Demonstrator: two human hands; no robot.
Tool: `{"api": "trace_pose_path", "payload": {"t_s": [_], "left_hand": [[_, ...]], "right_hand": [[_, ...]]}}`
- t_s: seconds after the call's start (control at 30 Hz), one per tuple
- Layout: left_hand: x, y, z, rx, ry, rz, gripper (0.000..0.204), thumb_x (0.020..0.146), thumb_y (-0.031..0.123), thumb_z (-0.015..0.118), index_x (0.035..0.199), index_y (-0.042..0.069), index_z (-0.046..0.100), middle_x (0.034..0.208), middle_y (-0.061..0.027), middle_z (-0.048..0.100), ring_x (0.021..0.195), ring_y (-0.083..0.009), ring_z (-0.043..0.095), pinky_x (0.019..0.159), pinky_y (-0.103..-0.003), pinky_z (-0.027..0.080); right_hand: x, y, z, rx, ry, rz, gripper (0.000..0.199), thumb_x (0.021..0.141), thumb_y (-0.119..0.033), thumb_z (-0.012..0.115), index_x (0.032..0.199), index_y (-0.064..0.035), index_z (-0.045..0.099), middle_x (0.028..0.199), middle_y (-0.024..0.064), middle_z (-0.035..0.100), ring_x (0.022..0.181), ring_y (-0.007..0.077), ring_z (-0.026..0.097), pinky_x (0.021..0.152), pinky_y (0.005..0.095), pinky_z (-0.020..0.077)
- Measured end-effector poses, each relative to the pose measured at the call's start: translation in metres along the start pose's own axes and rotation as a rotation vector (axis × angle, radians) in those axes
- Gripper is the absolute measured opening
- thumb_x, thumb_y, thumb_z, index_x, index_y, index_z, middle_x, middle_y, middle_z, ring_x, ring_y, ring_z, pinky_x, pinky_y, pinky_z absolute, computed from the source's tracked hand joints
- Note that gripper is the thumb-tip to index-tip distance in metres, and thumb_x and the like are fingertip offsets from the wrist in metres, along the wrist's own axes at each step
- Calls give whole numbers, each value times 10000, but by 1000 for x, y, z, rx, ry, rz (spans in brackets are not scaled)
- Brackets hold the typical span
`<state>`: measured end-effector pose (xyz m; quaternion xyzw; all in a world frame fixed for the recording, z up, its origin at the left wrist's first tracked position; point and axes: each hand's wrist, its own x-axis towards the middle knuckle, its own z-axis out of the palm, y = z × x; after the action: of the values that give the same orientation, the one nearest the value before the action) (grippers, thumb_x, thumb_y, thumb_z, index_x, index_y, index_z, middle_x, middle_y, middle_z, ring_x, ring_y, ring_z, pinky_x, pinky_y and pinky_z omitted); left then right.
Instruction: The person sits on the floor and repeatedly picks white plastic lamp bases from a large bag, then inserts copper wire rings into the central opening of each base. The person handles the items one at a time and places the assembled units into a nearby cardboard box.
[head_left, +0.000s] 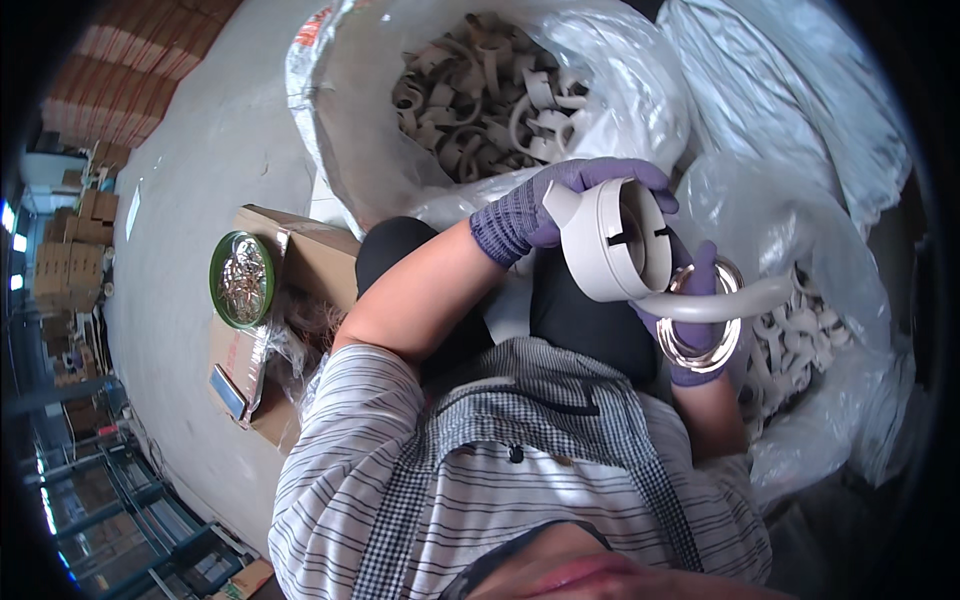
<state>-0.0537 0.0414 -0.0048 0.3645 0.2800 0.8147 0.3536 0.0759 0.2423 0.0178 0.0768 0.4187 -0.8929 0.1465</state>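
Left hand (pixel 587 174): grasping a pale plastic ring housing (pixel 597 252). Right hand (pixel 697 335): shiny metal rings (pixel 690 362) around its fingers, grip closure indeterminate. Advisable: housing steady, dark notches (pixel 618 239) in sight.

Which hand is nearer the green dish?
Left: the left hand, holding the pale housing, is right of the green dish; the right hand is farther right, at the shiny rings.

Left hand (pixel 590 175): purple knit glove (pixel 500 220); right hand (pixel 700 280) likewise purple. Between them, off-white round plastic housing (pixel 590 258), black notches (pixel 617 239). At right hand, shiny gold-silver metal rings (pixel 690 364). Bodyward of hands: black-and-white checked cloth apron (pixel 540 425); white shirt (pixel 570 500), dark stripes.
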Motion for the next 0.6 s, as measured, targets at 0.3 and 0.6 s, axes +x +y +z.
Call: {"api": "trace_pose_path", "payload": {"t_s": [0.3, 0.6], "left_hand": [[-17, 10, -5, 1173, 82, -72, 693, 950, 200, 733, 1553, 23, 439, 1471, -161, 566, 1288, -277, 589, 1114, -393, 457], [-64, -19, 57, 841, 324, -48, 1031, 780, 528, 845, 1549, 2, 405, 1519, -205, 501, 1401, -329, 504, 1169, -423, 398]], "right_hand": [[-37, -20, 22, -1237, -174, -567, 288, 981, -75, 633, 1247, 31, 665, 1338, 192, 615, 1230, 344, 614, 1042, 402, 491], [-42, 27, -15, -189, 301, -57, 354, 1030, -139, 608, 1339, 30, 572, 675, -32, 547, 539, 56, 508, 568, 251, 514]]}}
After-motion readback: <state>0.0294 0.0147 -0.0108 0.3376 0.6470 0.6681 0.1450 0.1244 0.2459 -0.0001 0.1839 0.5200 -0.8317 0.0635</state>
